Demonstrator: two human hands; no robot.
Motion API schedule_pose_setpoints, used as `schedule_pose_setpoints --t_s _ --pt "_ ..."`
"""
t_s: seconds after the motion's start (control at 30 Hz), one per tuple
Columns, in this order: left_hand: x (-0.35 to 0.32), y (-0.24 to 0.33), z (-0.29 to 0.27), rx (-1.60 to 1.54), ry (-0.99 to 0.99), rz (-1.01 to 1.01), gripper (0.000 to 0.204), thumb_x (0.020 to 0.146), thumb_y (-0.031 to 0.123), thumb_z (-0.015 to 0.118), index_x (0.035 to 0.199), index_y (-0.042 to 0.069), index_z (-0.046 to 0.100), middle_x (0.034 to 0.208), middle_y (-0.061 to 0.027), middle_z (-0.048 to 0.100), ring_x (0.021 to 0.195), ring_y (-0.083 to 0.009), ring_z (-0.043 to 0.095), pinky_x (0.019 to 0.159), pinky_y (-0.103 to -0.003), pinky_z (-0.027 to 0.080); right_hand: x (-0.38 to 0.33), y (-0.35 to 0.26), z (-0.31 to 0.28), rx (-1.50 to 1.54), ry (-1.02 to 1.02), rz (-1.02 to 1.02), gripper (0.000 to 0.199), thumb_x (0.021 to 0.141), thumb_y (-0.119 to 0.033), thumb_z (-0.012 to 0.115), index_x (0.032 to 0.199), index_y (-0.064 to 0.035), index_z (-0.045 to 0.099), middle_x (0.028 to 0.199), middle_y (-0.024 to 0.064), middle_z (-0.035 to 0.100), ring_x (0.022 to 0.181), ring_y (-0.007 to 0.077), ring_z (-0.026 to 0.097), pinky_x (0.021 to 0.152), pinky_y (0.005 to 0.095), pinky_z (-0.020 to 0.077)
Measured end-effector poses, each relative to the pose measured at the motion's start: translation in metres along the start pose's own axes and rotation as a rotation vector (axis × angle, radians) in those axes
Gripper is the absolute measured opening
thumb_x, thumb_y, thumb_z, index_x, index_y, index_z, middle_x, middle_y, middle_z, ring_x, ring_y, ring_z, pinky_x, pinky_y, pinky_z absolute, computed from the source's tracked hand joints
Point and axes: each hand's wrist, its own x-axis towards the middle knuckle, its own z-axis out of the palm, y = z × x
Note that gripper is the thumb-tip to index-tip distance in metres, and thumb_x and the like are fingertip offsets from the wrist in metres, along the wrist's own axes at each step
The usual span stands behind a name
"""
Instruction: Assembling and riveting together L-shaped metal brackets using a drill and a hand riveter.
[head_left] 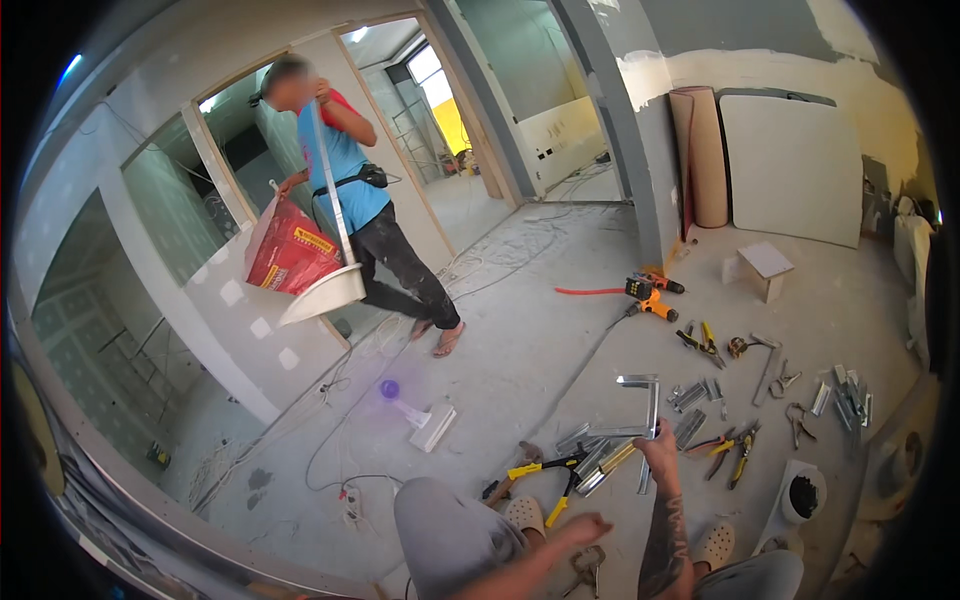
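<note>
My right hand (658, 452) is closed around a bent length of galvanized metal profile (654, 405). The profile stands up from my grip with angled corners, one arm reaching left. Lower and to the left, my left hand (586, 528) hovers empty, its fingers loosely extended. Beneath the two hands lie several cut metal profiles (608, 466) and a yellow-and-black hand tool (535, 468) with long handles. A locking clamp (588, 570) rests on the floor below my left hand.
Pliers and snips (740, 458), short metal offcuts (848, 400) and orange drills (652, 297) lie to the right. A white tub (803, 492) with dark contents stands nearer. At left, a person (345, 190) carries a red sack (290, 250); cables (345, 478) trail across the floor.
</note>
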Motion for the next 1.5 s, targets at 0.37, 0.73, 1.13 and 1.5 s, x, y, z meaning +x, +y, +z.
schedule_pose_setpoints --t_s 0.37,0.73,1.13,1.5 --pt "-0.110 0.034 -0.218 0.431 0.422 0.469 0.062 0.085 0.040 0.069 0.134 0.007 0.049 0.114 -0.0186 0.062 0.107 -0.0344 0.061 0.089 -0.042 0.049 -0.032 -0.081 0.035 0.191 -0.661 -0.002 0.070 0.065 -0.004 0.082 0.128 -0.0003 0.052 0.101 0.0073 0.064 0.095 0.0180 0.060 0.085 0.0303 0.0490" --pt "-0.080 -0.013 -0.186 0.119 0.122 0.271 0.040 0.089 0.030 0.063 0.115 0.000 0.055 0.104 -0.0238 0.066 0.097 -0.0396 0.064 0.082 -0.046 0.050 -0.065 -0.055 0.070 0.025 -0.680 0.181 0.070 0.087 -0.039 0.073 0.140 -0.0019 0.045 0.091 0.0045 0.063 0.078 0.0114 0.058 0.068 0.0270 0.0493" --pt "-0.096 -0.012 -0.187 -0.052 0.296 0.204 0.026 0.080 0.024 0.065 0.093 0.001 0.066 0.088 -0.0212 0.069 0.083 -0.0373 0.067 0.072 -0.046 0.052 -0.095 -0.046 0.131 -0.103 -0.481 -0.260 0.052 0.089 -0.032 0.070 0.124 0.0030 0.054 0.094 0.0136 0.068 0.080 0.0203 0.066 0.071 0.0346 0.0532" --pt "-0.093 -0.001 -0.182 -0.008 0.441 0.200 0.022 0.077 0.023 0.066 0.083 0.002 0.064 0.080 -0.0210 0.067 0.081 -0.0415 0.065 0.070 -0.050 0.052 -0.093 -0.055 0.124 0.034 -0.454 -0.126 0.047 0.095 -0.034 0.062 0.116 0.0057 0.050 0.088 0.0121 0.065 0.070 0.0171 0.067 0.063 0.0325 0.0534"
